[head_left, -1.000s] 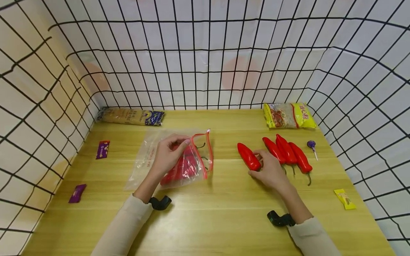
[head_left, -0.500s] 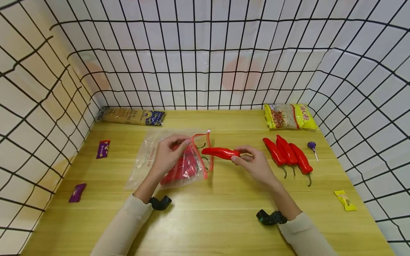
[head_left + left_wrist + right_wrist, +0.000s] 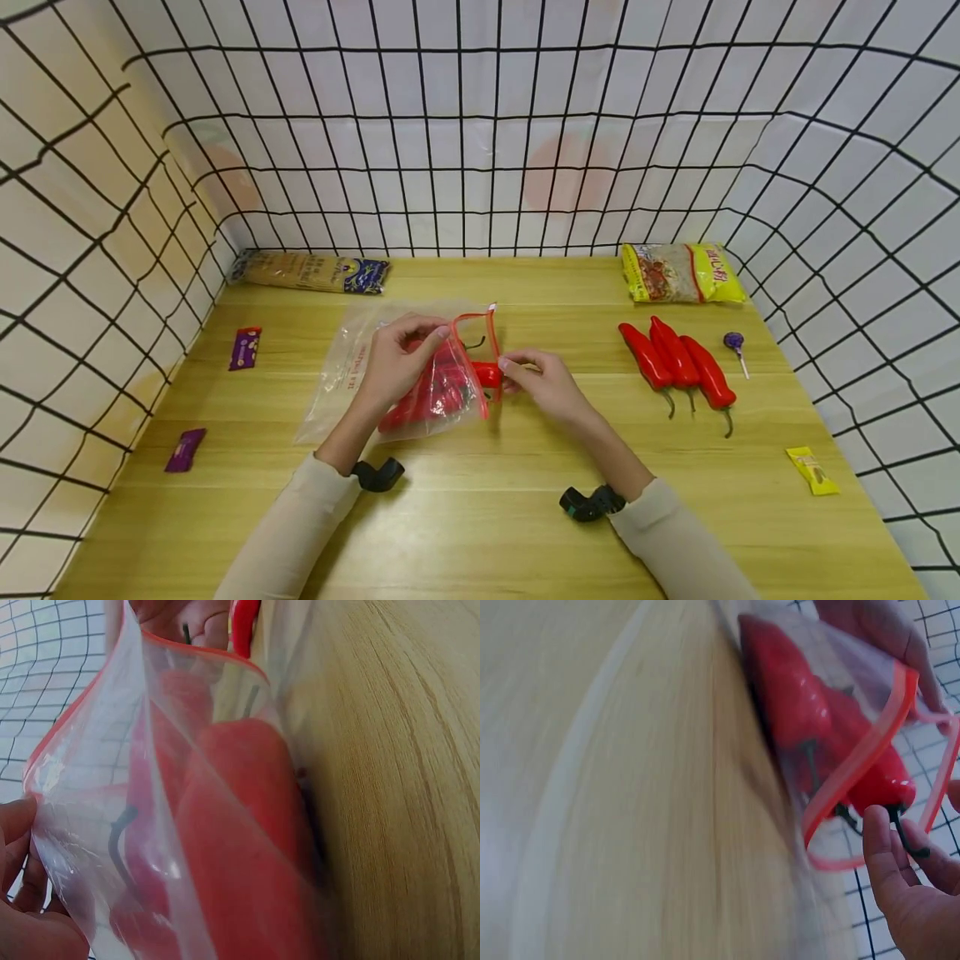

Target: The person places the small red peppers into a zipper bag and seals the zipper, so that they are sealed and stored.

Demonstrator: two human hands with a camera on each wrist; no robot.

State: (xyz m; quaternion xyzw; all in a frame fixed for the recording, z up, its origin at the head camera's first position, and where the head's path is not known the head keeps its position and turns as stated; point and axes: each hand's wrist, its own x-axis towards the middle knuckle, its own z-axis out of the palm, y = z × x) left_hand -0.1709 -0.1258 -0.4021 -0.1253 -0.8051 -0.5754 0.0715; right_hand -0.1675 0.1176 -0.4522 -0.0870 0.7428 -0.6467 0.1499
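My left hand (image 3: pixel 396 358) pinches the upper edge of the clear zip bag (image 3: pixel 341 362), holding its red-rimmed mouth apart. Inside lie several red chili peppers (image 3: pixel 240 817), seen through the film in the left wrist view. At the mouth, my right hand (image 3: pixel 550 385) pinches one red chili pepper (image 3: pixel 487 374) by its stem end. Most of that pepper is within the bag, and its green stem (image 3: pixel 897 825) shows between thumb and fingers in the right wrist view. Three more red chili peppers (image 3: pixel 677 357) lie side by side on the table to the right.
At the back are a noodle pack (image 3: pixel 307 272) on the left and a yellow food bag (image 3: pixel 682 273) on the right. A purple lollipop (image 3: pixel 734 342), a yellow wrapper (image 3: pixel 812 471) and two purple sweets (image 3: pixel 244 348) lie at the sides. Black wire mesh (image 3: pixel 480 150) encloses the table.
My right hand has lifted one chili pepper off the table, carried it left and put it tip first into the bag's mouth. The left hand keeps its place on the bag.
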